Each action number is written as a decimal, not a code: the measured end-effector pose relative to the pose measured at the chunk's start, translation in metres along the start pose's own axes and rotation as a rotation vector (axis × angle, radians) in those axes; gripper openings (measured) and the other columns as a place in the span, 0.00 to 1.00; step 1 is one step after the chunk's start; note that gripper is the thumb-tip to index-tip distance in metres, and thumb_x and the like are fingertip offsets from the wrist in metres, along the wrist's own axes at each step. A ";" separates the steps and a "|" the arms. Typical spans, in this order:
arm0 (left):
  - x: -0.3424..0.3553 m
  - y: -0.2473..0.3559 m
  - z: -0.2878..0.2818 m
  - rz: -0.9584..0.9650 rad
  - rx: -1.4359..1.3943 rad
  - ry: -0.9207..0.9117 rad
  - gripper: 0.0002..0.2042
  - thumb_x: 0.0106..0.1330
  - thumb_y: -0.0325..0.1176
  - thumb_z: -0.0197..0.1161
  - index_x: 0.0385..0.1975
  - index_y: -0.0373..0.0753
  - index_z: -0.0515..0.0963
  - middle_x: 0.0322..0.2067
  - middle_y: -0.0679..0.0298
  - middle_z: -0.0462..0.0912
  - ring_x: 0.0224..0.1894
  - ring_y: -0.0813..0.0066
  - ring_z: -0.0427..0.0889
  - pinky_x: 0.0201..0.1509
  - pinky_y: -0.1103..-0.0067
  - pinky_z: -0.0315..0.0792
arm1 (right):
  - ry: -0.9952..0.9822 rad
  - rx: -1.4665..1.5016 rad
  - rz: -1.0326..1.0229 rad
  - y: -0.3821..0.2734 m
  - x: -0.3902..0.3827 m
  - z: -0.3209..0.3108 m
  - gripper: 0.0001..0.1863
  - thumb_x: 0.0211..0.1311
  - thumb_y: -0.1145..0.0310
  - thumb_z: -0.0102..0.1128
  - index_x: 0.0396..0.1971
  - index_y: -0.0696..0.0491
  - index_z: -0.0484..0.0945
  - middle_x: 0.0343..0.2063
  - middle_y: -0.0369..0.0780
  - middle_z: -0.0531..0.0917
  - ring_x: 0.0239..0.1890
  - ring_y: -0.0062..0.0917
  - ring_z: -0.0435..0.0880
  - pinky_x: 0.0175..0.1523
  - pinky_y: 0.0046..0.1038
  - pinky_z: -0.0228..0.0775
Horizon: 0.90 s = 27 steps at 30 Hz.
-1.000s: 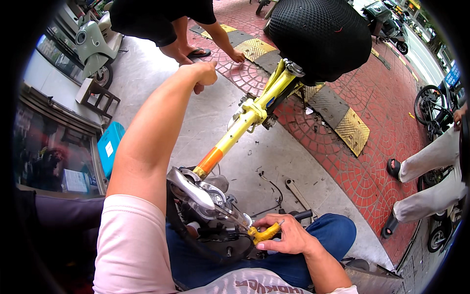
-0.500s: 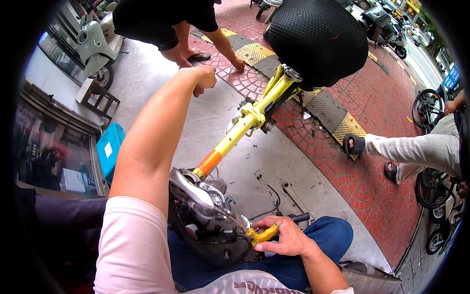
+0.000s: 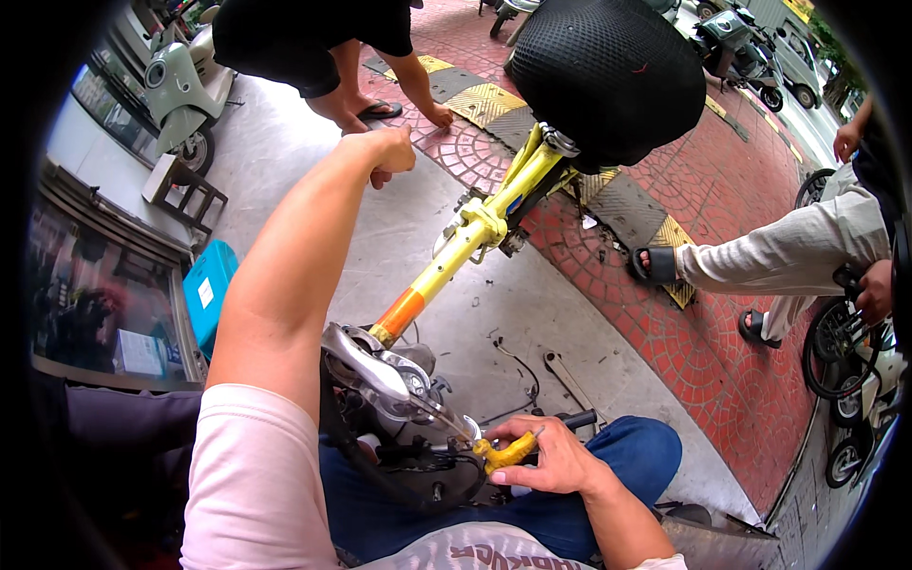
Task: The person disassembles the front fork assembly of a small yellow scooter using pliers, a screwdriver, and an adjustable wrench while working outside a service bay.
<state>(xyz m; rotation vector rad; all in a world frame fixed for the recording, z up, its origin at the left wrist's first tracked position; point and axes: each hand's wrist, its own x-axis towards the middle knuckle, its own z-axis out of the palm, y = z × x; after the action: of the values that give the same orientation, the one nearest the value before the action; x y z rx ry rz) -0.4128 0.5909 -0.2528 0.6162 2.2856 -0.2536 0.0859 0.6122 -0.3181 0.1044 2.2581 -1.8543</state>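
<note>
My left hand (image 3: 380,154) reaches far forward past the yellow bicycle frame (image 3: 461,252), touching nothing that I can see. Its fingers are loosely bent, with the thumb apart. Low in front of me, my right hand (image 3: 560,456) grips a curved yellow handle (image 3: 513,452) with a thin metal tip. The handle's other end meets metal parts below the frame, but the join is too small to make out. Chrome parts (image 3: 375,375) sit at the frame's near end, beyond the orange band (image 3: 399,313). A large black textured saddle (image 3: 608,81) covers the far end.
A wrench (image 3: 570,380) and a black cable (image 3: 527,366) lie on the grey floor. At left are a teal box (image 3: 211,294), a stool (image 3: 185,195) and a scooter (image 3: 185,90). One person's hand (image 3: 439,115) touches the paving ahead; another person's sandal (image 3: 654,266) stands right.
The person at right has stepped leftward, closer to the frame. The crouching person's hand has shifted slightly left. My own hands stay nearly where they were.
</note>
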 end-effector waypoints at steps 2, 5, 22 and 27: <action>-0.001 -0.002 0.000 -0.011 0.013 -0.002 0.30 0.79 0.46 0.52 0.74 0.39 0.54 0.60 0.52 0.81 0.50 0.56 0.90 0.50 0.59 0.87 | 0.002 0.000 -0.010 0.001 0.000 0.001 0.33 0.50 0.51 0.79 0.52 0.58 0.85 0.38 0.43 0.86 0.41 0.32 0.87 0.50 0.31 0.78; 0.007 -0.014 -0.006 -0.047 0.005 -0.117 0.33 0.78 0.44 0.53 0.76 0.41 0.48 0.59 0.51 0.82 0.48 0.56 0.90 0.49 0.59 0.87 | -0.033 0.003 0.009 -0.004 0.002 0.001 0.33 0.52 0.49 0.78 0.51 0.59 0.85 0.43 0.46 0.88 0.45 0.37 0.88 0.53 0.33 0.78; 0.024 -0.032 -0.006 0.007 -0.142 0.065 0.34 0.76 0.42 0.55 0.76 0.41 0.47 0.49 0.50 0.86 0.37 0.57 0.91 0.38 0.62 0.88 | -0.042 0.004 0.043 -0.006 0.000 -0.001 0.35 0.52 0.48 0.79 0.52 0.60 0.84 0.44 0.48 0.88 0.46 0.38 0.89 0.54 0.33 0.79; 0.040 -0.064 -0.015 0.044 -0.162 0.023 0.32 0.76 0.41 0.55 0.73 0.41 0.50 0.46 0.51 0.86 0.34 0.58 0.91 0.35 0.62 0.87 | -0.015 -0.004 -0.013 -0.005 0.000 0.005 0.34 0.50 0.50 0.78 0.52 0.59 0.85 0.39 0.44 0.87 0.42 0.33 0.88 0.52 0.32 0.78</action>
<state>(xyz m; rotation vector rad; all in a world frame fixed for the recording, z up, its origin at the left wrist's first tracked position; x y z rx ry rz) -0.4780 0.5553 -0.2710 0.5876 2.2843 -0.0390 0.0859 0.6061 -0.3138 0.0757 2.2575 -1.8507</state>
